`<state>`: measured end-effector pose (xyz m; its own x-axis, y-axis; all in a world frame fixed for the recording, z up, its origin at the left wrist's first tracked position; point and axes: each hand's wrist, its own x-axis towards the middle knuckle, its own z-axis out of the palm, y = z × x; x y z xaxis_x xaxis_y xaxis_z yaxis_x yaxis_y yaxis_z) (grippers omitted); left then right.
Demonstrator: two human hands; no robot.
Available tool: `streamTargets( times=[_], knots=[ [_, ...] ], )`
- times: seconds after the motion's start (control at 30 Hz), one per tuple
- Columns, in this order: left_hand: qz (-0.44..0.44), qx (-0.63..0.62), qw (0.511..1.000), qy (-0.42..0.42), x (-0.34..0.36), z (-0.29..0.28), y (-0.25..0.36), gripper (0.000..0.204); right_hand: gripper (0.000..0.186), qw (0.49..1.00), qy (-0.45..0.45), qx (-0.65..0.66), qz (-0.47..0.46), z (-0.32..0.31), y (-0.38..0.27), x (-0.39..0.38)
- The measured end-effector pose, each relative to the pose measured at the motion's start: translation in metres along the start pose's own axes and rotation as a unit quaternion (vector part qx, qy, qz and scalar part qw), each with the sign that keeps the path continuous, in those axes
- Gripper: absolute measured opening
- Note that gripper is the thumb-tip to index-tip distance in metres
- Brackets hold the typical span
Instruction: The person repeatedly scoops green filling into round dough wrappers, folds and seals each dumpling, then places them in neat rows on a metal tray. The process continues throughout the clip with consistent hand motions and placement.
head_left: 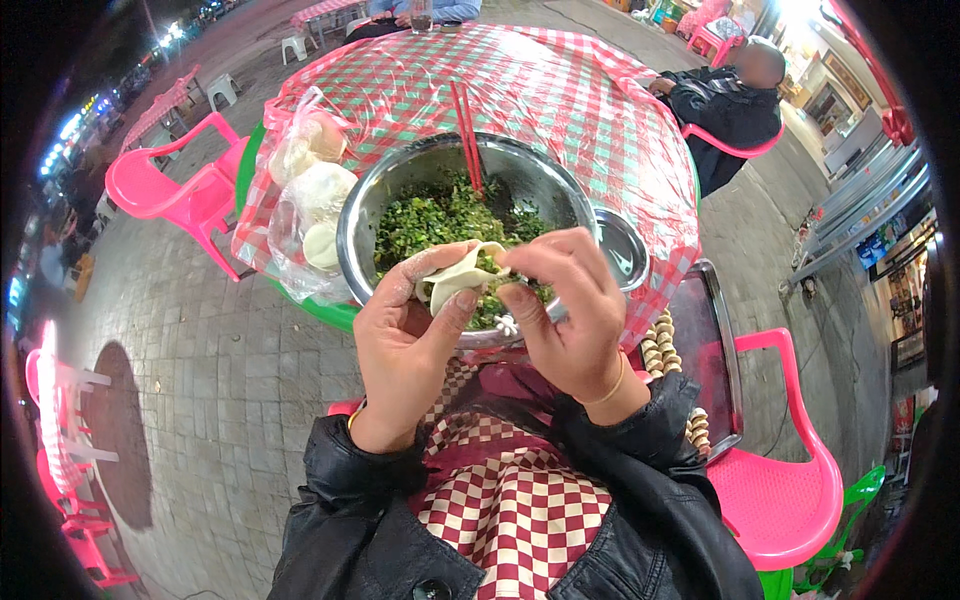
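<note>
Behind the wrapper [458, 275], green filling [428, 224] is partly hidden.

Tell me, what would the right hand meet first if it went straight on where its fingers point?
The right hand would most likely meet the filled wrapper held in the left hand. They look close enough to be touching, though depth leaves contact unclear.

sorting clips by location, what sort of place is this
Probably an outdoor eating area at night, perhaps outside a small eatery: pink plastic chairs stand on grey paving, a checked tablecloth lies under clear plastic, and lights shine against the dark.
</note>
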<state>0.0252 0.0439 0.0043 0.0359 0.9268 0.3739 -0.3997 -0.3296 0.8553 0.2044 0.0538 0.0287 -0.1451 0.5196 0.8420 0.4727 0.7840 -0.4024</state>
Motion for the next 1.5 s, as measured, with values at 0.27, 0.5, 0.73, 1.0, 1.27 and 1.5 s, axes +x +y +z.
streamTargets(
  times=[0.27,0.5,0.73,1.0,1.27,1.5],
  knots=[
    [0.003,-0.102,0.995,0.016,-0.006,-0.018,-0.002,0.037,0.029,0.954,-0.004,0.173,0.245,0.019,-0.017,-0.004],
    [0.039,-0.047,0.998,0.022,-0.001,-0.029,0.006,0.029,0.028,0.973,0.007,0.124,0.196,0.04,-0.028,0.004],
    [0.014,-0.028,0.998,0.045,-0.003,-0.027,0.012,0.028,0.018,0.998,0.027,-0.053,0.006,0.042,-0.029,0.009],
    [-0.001,-0.005,0.999,0.053,-0.005,-0.028,0.016,0.026,0.026,0.991,-0.006,-0.098,-0.089,0.036,-0.032,0.018],
    [-0.007,-0.056,0.998,0.039,-0.008,-0.026,0.019,0.023,0.026,0.99,-0.017,0.082,0.114,0.035,-0.048,0.016],
    [0.016,-0.093,0.995,0.013,-0.007,-0.033,0.019,0.02,0.029,0.997,-0.05,0.007,0.051,0.034,-0.05,0.015]
  ],
)
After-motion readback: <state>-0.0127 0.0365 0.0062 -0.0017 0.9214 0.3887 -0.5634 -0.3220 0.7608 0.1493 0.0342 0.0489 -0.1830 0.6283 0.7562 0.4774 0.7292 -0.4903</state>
